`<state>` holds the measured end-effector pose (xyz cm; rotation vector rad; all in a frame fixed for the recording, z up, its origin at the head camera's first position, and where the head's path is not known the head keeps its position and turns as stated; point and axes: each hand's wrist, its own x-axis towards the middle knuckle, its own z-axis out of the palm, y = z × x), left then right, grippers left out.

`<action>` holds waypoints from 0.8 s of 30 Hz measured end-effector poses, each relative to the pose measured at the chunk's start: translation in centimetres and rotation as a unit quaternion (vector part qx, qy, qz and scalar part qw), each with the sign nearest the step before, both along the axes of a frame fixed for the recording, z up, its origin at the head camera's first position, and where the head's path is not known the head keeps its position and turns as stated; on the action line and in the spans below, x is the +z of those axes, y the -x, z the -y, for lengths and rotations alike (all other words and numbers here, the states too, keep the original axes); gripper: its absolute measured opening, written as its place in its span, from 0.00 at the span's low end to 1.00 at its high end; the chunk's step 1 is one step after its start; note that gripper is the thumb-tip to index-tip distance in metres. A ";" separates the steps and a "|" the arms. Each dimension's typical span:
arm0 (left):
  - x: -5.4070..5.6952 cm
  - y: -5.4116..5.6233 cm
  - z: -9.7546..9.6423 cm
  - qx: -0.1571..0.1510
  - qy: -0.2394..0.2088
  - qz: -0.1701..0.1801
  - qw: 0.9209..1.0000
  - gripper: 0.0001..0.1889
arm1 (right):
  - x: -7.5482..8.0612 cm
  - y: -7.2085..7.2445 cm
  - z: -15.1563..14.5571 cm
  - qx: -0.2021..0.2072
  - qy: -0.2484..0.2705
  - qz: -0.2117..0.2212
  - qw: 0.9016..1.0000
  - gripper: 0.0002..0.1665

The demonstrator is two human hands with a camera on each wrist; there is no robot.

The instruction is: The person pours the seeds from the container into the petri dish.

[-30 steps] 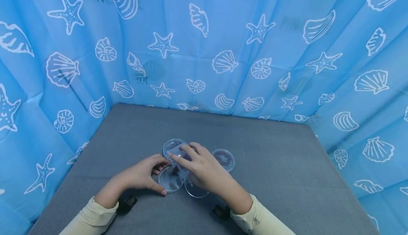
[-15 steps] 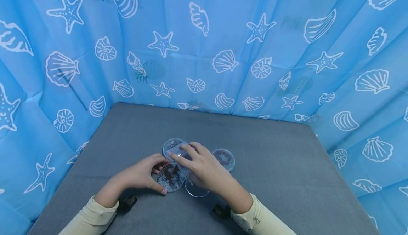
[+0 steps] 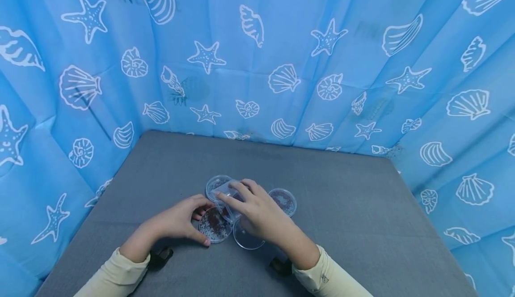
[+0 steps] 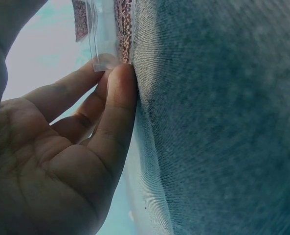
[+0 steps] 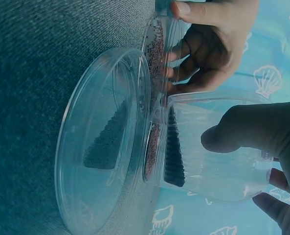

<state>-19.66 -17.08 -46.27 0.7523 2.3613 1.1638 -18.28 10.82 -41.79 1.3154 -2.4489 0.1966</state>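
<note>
My left hand (image 3: 177,221) holds a round clear petri dish (image 3: 213,229) by its rim, thumb near and fingers far. Reddish-brown grains (image 4: 125,34) cover much of its bottom. Above the dish, my right hand (image 3: 259,212) grips a clear plastic box (image 5: 223,178) with rounded corners, tilted toward the dish. A dark band with a jagged edge (image 5: 174,161) shows at the box's lower end, perhaps grains in shadow. In the right wrist view, the left hand (image 5: 211,51) stays at the dish's far side.
A clear dish (image 3: 245,243) without visible grains stands just right of the held one, partly under my right hand. Dishes with grains stand behind (image 3: 215,183) and to the right (image 3: 284,202). A blue shell-print curtain (image 3: 257,64) encloses the grey table (image 3: 342,225).
Reddish-brown grains have built up in the held petri dish, which looked nearly bare a second ago. The tilted box has shifted slightly. My left hand has stayed in place.
</note>
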 end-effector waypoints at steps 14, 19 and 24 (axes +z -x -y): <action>0.1 -0.1 -0.1 0.002 0.003 -0.004 1.000 0.48 | -0.3 0.0 0.1 0.007 0.005 -0.009 1.000 0.52; 0.0 -0.1 -0.1 0.003 0.002 -0.008 1.000 0.48 | -0.4 -0.1 0.3 0.008 0.002 -0.024 1.000 0.52; 0.0 0.0 0.0 0.001 0.000 -0.003 1.000 0.46 | -0.4 -0.3 0.4 0.006 0.001 -0.022 1.000 0.52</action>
